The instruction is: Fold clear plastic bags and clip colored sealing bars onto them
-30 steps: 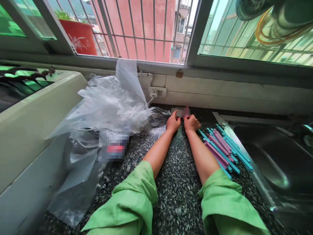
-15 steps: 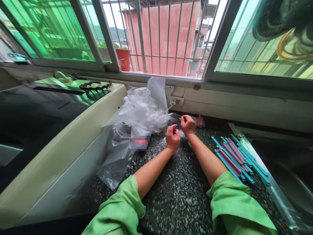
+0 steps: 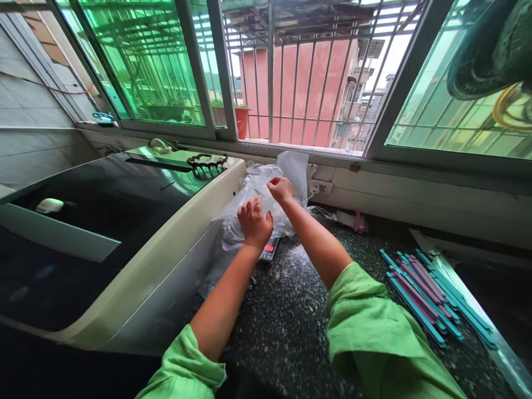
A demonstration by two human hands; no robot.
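Both of my hands are on a crumpled pile of clear plastic bags (image 3: 291, 166) at the back of a speckled dark countertop (image 3: 299, 327). My left hand (image 3: 254, 221) presses on the lower part of the plastic with its fingers curled into it. My right hand (image 3: 281, 189) is higher and pinches a fold of the plastic near the top. A small dark device with a red patch (image 3: 269, 250) lies just under my left hand, partly covered by the plastic.
A cream-edged appliance with a dark glass top (image 3: 124, 221) stands at the left. Several blue and pink sticks (image 3: 428, 293) lie at the right beside a sink edge (image 3: 469, 305). A pink clip (image 3: 358, 223) and a wall socket (image 3: 321, 187) sit under the barred window.
Both hands left the pink clip at the back wall and moved left and up onto the plastic bags. The view has swung left and up.
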